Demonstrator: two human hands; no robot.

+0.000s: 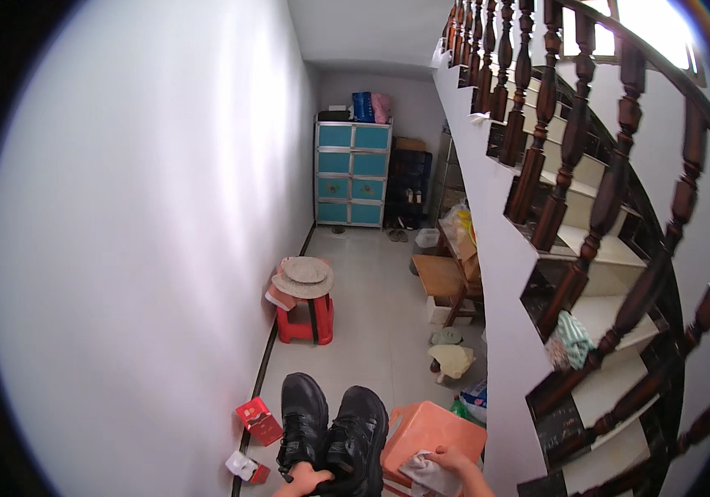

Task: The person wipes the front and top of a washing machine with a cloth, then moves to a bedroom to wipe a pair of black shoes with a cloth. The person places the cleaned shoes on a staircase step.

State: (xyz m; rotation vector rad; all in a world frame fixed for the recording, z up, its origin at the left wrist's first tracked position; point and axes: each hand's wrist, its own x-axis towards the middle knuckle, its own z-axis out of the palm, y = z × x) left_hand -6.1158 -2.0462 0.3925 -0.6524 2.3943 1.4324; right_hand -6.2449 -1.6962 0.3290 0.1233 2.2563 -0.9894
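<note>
A pair of black lace-up shoes [355,428] is held up at the bottom middle by my left hand [306,479], which grips them at the heel end, toes pointing away from me. To their right, my right hand [451,461] pinches a whitish cloth [430,475] over the seat of an orange plastic stool [442,428]. Whether the cloth rests on the seat cannot be told.
Red box [260,422] and opened carton [247,467] lie by the left wall. Beyond stands a red stool [306,326] bearing a hat [305,276]. A wooden chair [438,275], bags and cloths line the right; a teal cabinet [352,164] stands behind. Stairs [603,298] rise right.
</note>
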